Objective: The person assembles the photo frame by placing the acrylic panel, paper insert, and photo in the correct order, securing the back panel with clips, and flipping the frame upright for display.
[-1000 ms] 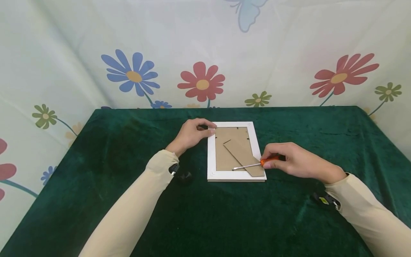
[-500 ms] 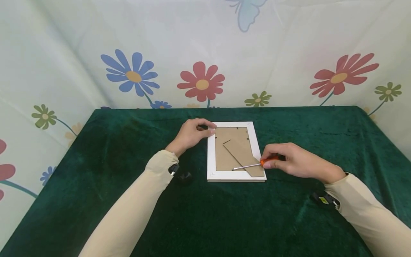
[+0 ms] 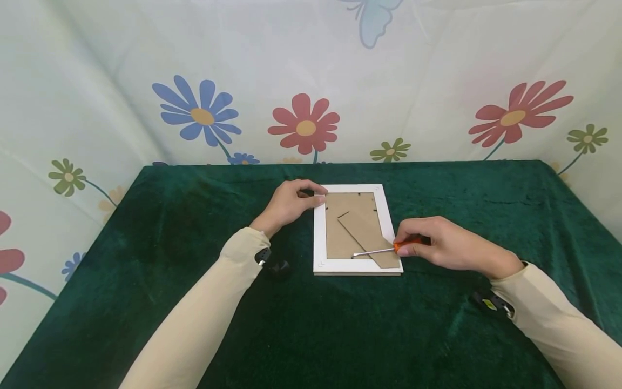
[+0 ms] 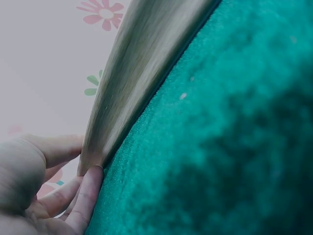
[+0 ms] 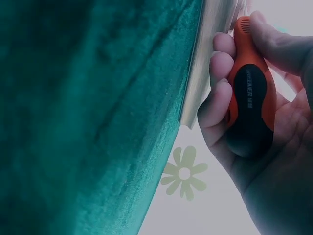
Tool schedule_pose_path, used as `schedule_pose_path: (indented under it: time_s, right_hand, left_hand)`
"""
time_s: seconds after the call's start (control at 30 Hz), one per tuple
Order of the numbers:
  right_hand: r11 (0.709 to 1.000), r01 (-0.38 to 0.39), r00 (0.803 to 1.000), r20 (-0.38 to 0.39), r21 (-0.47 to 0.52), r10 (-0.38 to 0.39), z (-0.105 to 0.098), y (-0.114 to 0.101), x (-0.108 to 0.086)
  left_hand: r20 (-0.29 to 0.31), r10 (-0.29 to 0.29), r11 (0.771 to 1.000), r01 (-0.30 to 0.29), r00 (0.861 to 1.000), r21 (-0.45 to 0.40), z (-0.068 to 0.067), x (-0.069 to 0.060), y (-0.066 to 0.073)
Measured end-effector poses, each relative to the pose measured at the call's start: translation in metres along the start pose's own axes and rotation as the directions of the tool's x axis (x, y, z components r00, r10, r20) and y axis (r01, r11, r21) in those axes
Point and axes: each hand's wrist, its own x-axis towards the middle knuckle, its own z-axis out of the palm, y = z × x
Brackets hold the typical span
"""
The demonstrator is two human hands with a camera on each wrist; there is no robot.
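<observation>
A white picture frame (image 3: 319, 232) lies face down on the green cloth, its brown backing board (image 3: 340, 237) and slanted stand leg (image 3: 366, 235) showing. At the far left corner my left hand (image 3: 288, 202) grips the frame's edge between thumb and fingers. My right hand (image 3: 447, 243) holds a screwdriver (image 5: 252, 98) with an orange and black handle. Its metal shaft crosses the stand leg, and the tip sits at a small dark tab on the near inner edge. Several other dark tabs stick out along the inner edge.
Green velvety cloth (image 3: 194, 324) covers the table around the frame. Behind and at the sides hangs a pale flowered curtain (image 3: 437, 65). Black wrist cameras sit at both cuffs, close above the cloth.
The screwdriver tip has shifted very slightly at the tab over the last second. The frame and left hand look the same.
</observation>
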Motion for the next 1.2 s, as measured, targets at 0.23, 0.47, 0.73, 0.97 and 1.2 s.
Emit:
schedule_pose_path:
  time_s: [0.23,0.47,0.73,0.97,1.2]
  right_hand:
    - [0.999,-0.028,1.000,0.004,0.023,0.028,0.0009,0.0010,-0.0009]
    - [1.000,-0.008,1.000,0.003,0.013,0.008,0.0008,0.0008,-0.0013]
    - [0.998,0.062,0.998,0.003,-0.025,-0.062,0.0000,0.0018,-0.0006]
    - [0.993,0.108,0.994,0.022,-0.052,-0.107,-0.0030,-0.0004,0.0012]
    - [0.987,0.145,0.988,0.073,-0.074,-0.139,-0.0064,-0.0048,0.0042]
  left_hand:
    - [0.010,0.000,1.000,0.000,1.000,-0.004,-0.0009,-0.0001,0.0016]
    - [0.006,-0.002,1.000,0.002,1.000,-0.006,-0.0005,-0.0005,0.0022]
    - [0.005,-0.002,1.000,0.002,1.000,-0.001,-0.0007,-0.0015,0.0025]
    - [-0.002,0.001,1.000,-0.001,1.000,-0.001,-0.0014,-0.0009,0.0021]
    - [0.005,0.007,1.000,-0.007,1.000,0.000,-0.0012,-0.0011,0.0011]
